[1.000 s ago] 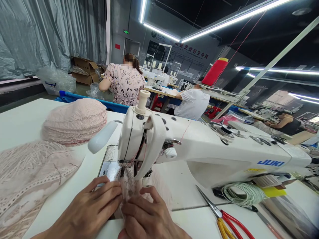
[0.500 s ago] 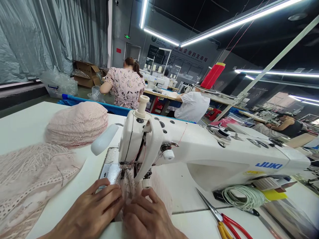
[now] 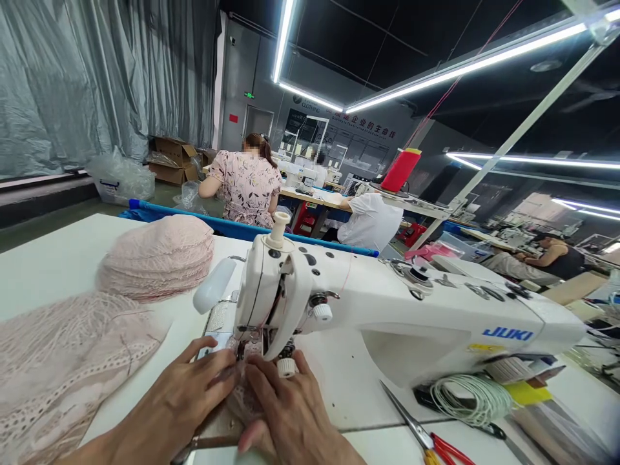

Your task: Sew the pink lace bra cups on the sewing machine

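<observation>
Pale pink lace fabric (image 3: pixel 246 395) lies under the needle area of a white sewing machine (image 3: pixel 334 290), mostly covered by my hands. My left hand (image 3: pixel 194 391) is closed on the lace's left side, index finger raised near the metal plate; its thumb is hidden. On the lace's right side, my right hand (image 3: pixel 288 403) lies with its fingers stretched forward and its thumb out to the side. Its fingertips are close to the presser foot, just left of a white knob (image 3: pixel 286 368).
Left of the machine are a stack of pink lace pieces (image 3: pixel 157 261) and a spread lace piece (image 3: pixel 72 361). Scissors (image 3: pixel 411 420) with red and yellow handles and a coil of pale cord (image 3: pixel 469 397) lie on the right. Co-workers sit beyond a blue bar (image 3: pixel 320 244).
The lace has moved further under the machine. My right hand has gone from curled fingers to stretched ones with the thumb out. The camera view has tipped up slightly.
</observation>
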`<state>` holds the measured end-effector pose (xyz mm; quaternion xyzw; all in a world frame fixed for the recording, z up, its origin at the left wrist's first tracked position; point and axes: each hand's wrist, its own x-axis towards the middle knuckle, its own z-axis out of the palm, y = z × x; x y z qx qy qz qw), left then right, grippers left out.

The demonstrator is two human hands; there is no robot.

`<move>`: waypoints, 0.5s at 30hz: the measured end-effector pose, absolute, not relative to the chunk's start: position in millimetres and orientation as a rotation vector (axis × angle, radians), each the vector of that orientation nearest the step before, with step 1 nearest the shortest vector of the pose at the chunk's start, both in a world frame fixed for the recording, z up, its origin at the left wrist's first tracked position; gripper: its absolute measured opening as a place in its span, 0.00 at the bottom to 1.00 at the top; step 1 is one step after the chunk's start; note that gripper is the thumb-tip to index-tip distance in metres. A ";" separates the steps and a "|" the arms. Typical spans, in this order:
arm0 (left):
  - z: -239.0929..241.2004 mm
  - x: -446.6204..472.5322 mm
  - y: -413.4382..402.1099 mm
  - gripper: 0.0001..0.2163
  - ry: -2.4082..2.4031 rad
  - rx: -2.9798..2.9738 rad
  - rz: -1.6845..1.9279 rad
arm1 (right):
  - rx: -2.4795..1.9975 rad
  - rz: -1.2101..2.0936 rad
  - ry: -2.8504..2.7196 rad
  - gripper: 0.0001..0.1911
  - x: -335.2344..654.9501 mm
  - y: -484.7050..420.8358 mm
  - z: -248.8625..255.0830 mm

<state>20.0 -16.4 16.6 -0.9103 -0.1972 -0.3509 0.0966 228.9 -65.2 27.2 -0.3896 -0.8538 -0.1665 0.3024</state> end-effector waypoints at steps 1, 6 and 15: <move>16.2 19.6 -15.3 0.09 -0.586 -2.701 -1.034 | -1.033 -0.456 -2.261 0.40 228.9 -64.3 25.7; 13.6 18.1 -14.5 0.10 -0.681 -2.679 -1.016 | -1.053 -0.518 -2.229 0.39 226.8 -60.4 22.6; 20.9 21.6 -20.3 0.14 -0.546 -2.626 -1.055 | -0.870 -0.472 -2.222 0.38 225.9 -65.9 21.8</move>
